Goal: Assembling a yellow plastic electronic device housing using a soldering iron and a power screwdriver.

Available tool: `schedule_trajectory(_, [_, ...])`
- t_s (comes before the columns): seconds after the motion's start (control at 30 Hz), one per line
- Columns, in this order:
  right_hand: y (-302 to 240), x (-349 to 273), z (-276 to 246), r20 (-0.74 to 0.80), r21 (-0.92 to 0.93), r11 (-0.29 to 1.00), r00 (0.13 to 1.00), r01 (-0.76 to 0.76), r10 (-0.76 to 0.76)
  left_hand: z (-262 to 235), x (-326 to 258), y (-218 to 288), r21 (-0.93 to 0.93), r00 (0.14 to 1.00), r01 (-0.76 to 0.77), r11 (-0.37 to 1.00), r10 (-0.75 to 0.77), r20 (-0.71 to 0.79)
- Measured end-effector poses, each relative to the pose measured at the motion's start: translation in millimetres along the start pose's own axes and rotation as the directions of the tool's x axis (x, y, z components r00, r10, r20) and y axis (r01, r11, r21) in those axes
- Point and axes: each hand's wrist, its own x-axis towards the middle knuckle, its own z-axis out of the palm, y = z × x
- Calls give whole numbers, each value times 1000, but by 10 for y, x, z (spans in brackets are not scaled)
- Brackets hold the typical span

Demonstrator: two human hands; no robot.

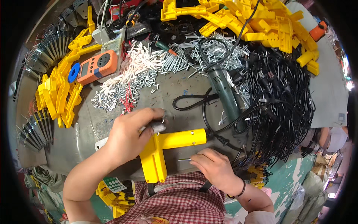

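A yellow plastic tool housing (153, 162) lies near the table's front edge, its round handle (182, 138) pointing right, with two screw heads in it and a black cord at its end. My left hand (128, 132) is over the housing's upper left part, fingers pinched together. Small shiny metal bits and a white wrap show at its fingertips; exactly what it grips is unclear. Left of it a flat metal plate (100, 144) with a hole sticks out. Below the handle, my right hand (215, 166) pinches a thin metal rod (184, 159) that points left.
A dark green power screwdriver (225, 89) lies beyond the handle. Behind are piles of screws (220, 50), white sticks (140, 59), nuts (105, 100) and yellow housings (261, 22). Black cords (276, 100) heap at right. An orange meter (97, 67) stands at left.
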Motion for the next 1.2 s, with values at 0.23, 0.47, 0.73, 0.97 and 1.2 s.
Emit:
schedule_trajectory(0.23, [-282,195,120,-186,56,995,980,78,-67,145,-6,-10,178,964,-241,954,257,-71])
schedule_trajectory(0.47, [-222,371,58,-74,59,981,981,187,-182,259,45,21,340,911,-402,850,407,59])
schedule_trajectory(0.73, [-246,467,141,-142,-62,959,949,276,-282,235,86,-37,309,949,-307,900,314,26])
schedule_trajectory(0.97, [-326,394,203,-94,67,953,952,297,-290,223,33,-56,272,966,-256,928,256,36])
schedule_trajectory(1.2, [-196,583,-236,-26,-227,930,952,290,-304,215,-17,-73,281,960,-280,918,276,54])
